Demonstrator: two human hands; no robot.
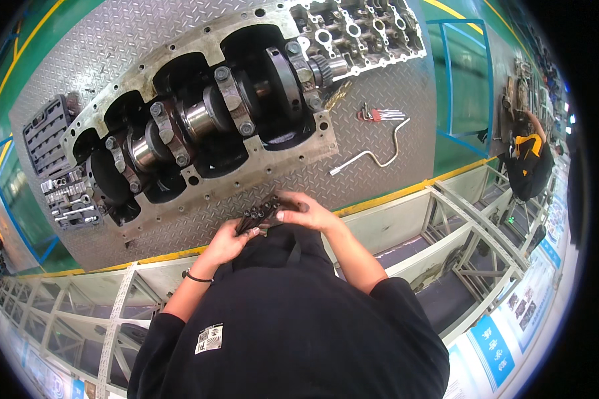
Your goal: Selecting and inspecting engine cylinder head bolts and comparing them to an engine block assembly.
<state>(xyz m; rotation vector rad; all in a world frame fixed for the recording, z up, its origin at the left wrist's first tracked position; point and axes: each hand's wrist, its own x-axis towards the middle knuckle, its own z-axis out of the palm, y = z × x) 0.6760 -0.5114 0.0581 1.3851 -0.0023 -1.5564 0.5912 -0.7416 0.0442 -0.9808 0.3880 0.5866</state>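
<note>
Close to my body, at the table's near edge, my left hand (226, 242) and my right hand (307, 211) are closed around a bunch of dark bolts (258, 214). Their round heads show between the hands; the shanks are partly covered by my fingers. Just beyond the hands lies a large engine block (236, 161) with a crankshaft (196, 121) in it. Bearing caps (230, 93) with bolt heads sit across the crankshaft.
A cylinder head (363, 36) adjoins the block at the far right. Red-holdered hex keys (374, 116) and a cranked speed wrench (379, 161) lie on the patterned metal tabletop (386, 80). An open socket case (46, 136) is at left. Another person (529, 163) stands far right.
</note>
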